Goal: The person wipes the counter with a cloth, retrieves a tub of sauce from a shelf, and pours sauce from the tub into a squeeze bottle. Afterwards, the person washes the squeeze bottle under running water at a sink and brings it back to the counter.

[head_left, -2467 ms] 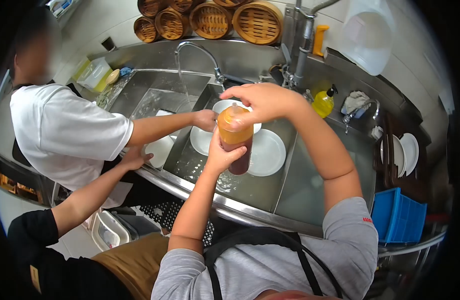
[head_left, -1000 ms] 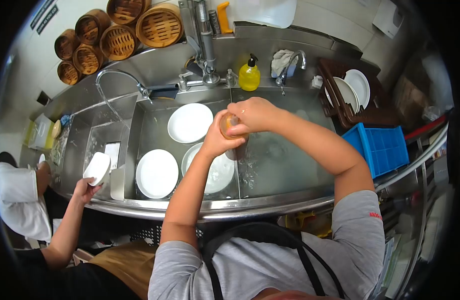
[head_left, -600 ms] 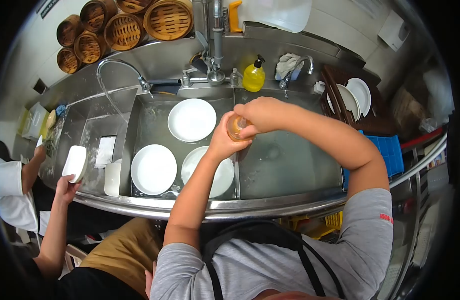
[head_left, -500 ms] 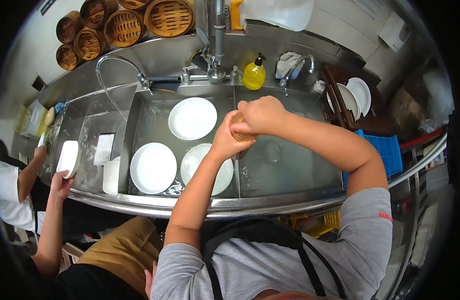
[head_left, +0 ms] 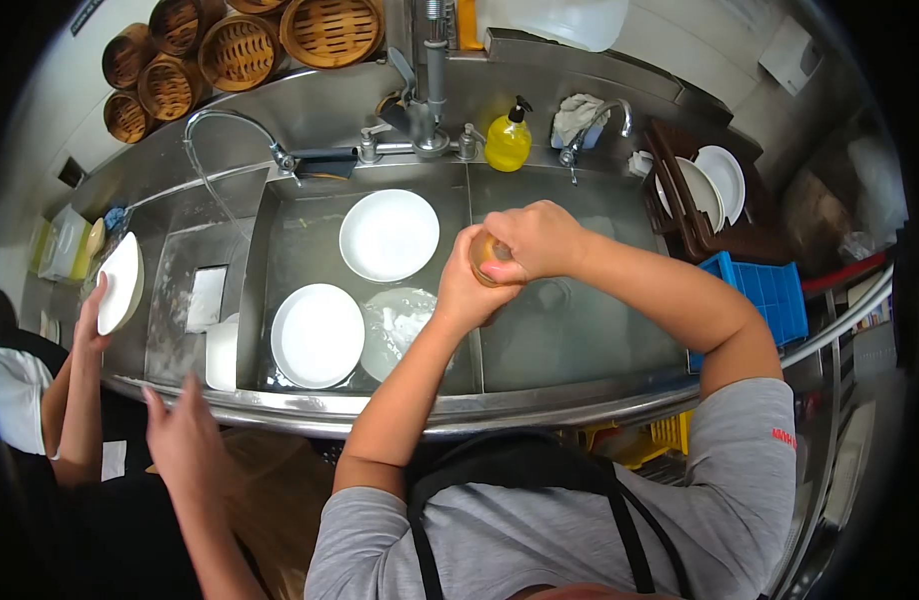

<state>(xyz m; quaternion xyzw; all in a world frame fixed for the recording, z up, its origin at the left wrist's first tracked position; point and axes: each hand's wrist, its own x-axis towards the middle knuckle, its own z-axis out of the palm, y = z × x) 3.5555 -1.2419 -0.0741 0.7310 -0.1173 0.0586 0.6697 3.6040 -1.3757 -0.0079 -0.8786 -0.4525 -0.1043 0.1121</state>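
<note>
Over the divider between two sink basins, my left hand [head_left: 464, 290] is wrapped round a small amber-tinted, see-through cup [head_left: 487, 258]. My right hand [head_left: 542, 240] is closed at the cup's upper right side, its thumb against the rim; whether its other fingers are inside the cup is hidden. Below my left forearm, a white bowl [head_left: 390, 318] lies sunk in soapy water. Two more round white bowls stand in the same basin, one at the back [head_left: 389, 235] and one at the front left [head_left: 318, 336].
Behind the basins are a yellow soap bottle [head_left: 508, 138] and a faucet [head_left: 592, 135]. A brown rack [head_left: 670, 165] holds white plates at right, beside a blue basket [head_left: 760, 295]. At left, a co-worker's hand holds a white dish [head_left: 122, 284]. Bamboo steamers [head_left: 238, 50] sit above.
Both my hands and the cup shift slightly right and down. The front bowl under my forearm now sits deeper in water. At left, the co-worker's white dish has tilted up and a blurred hand reaches forward.
</note>
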